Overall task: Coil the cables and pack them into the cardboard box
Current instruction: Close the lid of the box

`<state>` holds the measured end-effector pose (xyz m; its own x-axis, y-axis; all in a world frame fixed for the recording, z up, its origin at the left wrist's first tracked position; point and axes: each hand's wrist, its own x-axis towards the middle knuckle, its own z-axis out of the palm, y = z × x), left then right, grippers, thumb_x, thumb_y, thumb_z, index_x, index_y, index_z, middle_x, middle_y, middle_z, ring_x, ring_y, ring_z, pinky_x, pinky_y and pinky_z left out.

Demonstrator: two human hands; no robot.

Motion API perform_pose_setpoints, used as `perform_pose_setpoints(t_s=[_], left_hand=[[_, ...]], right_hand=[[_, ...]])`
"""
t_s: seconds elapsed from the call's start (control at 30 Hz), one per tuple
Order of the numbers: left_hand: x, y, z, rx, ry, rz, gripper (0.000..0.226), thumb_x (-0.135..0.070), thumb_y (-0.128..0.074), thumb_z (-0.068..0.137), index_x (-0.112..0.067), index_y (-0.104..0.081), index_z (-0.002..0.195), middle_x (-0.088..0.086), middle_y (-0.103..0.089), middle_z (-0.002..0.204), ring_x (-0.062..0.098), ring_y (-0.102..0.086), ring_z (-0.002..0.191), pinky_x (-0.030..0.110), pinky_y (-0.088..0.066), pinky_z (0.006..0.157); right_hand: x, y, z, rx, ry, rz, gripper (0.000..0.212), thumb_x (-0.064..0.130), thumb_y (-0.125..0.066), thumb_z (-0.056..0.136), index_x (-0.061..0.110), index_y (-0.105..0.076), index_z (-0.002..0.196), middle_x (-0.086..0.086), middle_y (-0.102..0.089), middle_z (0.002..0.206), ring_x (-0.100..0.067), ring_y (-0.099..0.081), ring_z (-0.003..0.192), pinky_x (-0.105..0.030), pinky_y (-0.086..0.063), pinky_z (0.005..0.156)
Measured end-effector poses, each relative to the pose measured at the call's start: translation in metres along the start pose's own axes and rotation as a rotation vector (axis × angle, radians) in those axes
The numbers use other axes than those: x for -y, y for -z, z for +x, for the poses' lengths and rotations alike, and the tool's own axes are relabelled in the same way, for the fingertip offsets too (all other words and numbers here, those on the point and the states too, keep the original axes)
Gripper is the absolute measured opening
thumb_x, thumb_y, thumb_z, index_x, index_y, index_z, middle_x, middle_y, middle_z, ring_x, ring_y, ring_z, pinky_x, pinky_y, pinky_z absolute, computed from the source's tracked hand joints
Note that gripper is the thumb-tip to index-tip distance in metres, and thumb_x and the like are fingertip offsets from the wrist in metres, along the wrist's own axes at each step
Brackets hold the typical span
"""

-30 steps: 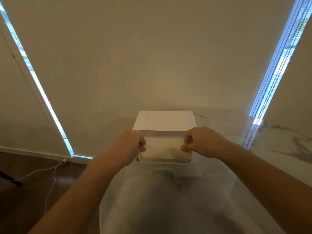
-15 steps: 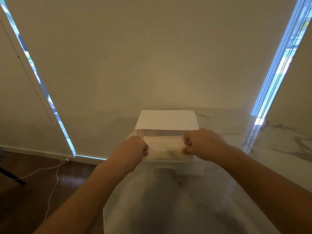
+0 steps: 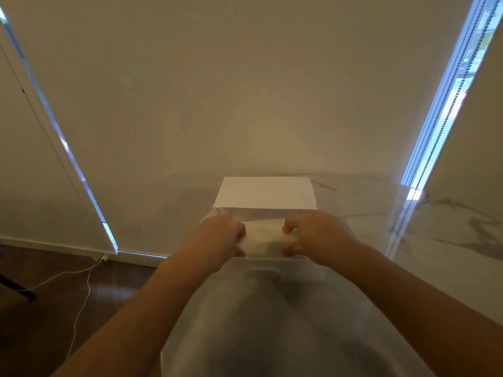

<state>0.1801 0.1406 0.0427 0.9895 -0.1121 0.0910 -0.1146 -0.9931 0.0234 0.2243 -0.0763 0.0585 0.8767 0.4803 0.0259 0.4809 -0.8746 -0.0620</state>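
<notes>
Big pale roller blind (image 3: 245,85) fills most of the view, with bright slivers of window down either side; below it a white marble table (image 3: 449,240) runs toward the camera, pretty glossy and blurry near the bottom; dark wood floor (image 3: 40,322) off to the left with a thin white cable (image 3: 81,295) trailing across it to a plug at the skirting. The cardboard box (image 3: 265,193) sits on the table at the far edge, right against the blind, its pale flap facing up. Both arms reach out to it; left hand (image 3: 220,238) has its fingers curled around the box's near left side, right hand (image 3: 318,235) is curled around the near right side, gripping it too.
</notes>
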Motion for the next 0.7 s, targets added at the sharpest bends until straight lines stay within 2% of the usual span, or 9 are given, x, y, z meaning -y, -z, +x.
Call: perform_pose_setpoints(t_s=[0.17,0.3,0.53,0.7], left_hand=[[0.006,0.0,0.008,-0.014,-0.017,-0.014,0.036,-0.047,-0.074,0.082,-0.028,-0.063,0.11,-0.002,-0.052,0.104,0.016,-0.042,0.09,0.029,-0.039,0.074],[0.012,-0.001,0.012,-0.015,-0.038,-0.047,0.035,-0.048,-0.077,0.079,-0.028,-0.064,0.105,-0.007,-0.05,0.096,0.016,-0.047,0.092,0.029,-0.035,0.071],[0.014,-0.005,0.009,-0.05,-0.033,-0.058,0.034,-0.051,-0.076,0.078,-0.031,-0.065,0.103,-0.006,-0.051,0.094,0.016,-0.048,0.088,0.03,-0.036,0.069],[0.011,-0.004,0.005,-0.056,-0.027,-0.08,0.037,-0.046,-0.075,0.081,-0.031,-0.068,0.114,-0.002,-0.058,0.107,0.02,-0.056,0.098,0.031,-0.045,0.081]], right_hand=[[-0.003,-0.01,0.002,-0.062,0.001,0.015,0.043,0.058,-0.069,0.08,0.035,-0.059,0.115,0.002,-0.061,0.113,-0.017,-0.053,0.098,-0.031,-0.044,0.081],[-0.004,-0.015,0.004,-0.085,-0.006,0.021,0.043,0.06,-0.069,0.077,0.038,-0.058,0.112,0.002,-0.059,0.111,-0.018,-0.053,0.098,-0.033,-0.047,0.081],[-0.005,-0.021,0.001,-0.137,-0.008,0.002,0.042,0.06,-0.067,0.079,0.039,-0.059,0.115,0.003,-0.057,0.11,-0.017,-0.051,0.099,-0.03,-0.039,0.077],[-0.007,-0.022,-0.001,-0.144,0.006,-0.014,0.046,0.064,-0.062,0.081,0.039,-0.058,0.12,0.004,-0.055,0.108,-0.015,-0.048,0.097,-0.031,-0.042,0.082]])
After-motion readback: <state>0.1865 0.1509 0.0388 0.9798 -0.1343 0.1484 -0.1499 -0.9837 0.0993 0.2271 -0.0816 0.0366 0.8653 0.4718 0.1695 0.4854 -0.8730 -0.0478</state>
